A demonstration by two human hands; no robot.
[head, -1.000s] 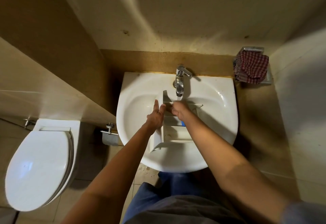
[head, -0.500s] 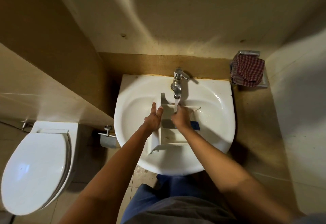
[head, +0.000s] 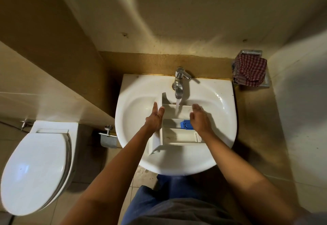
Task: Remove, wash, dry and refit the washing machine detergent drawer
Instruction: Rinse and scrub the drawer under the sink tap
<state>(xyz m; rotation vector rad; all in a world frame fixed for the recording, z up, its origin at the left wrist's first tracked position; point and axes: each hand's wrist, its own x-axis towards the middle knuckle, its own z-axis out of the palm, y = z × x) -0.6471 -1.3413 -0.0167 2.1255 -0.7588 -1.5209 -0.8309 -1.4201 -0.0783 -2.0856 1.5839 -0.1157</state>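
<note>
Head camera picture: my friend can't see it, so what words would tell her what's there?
A white detergent drawer lies in a white sink under the running tap. A person's left hand touches its left side, the right hand is at its right side by a blue part. A toilet stands to the left.

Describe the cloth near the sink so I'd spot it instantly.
Start at the white sink. Right of it, by the back wall, sits a metal holder. The cloth bunched in it is red-and-white checked, the only patterned thing around.
</note>
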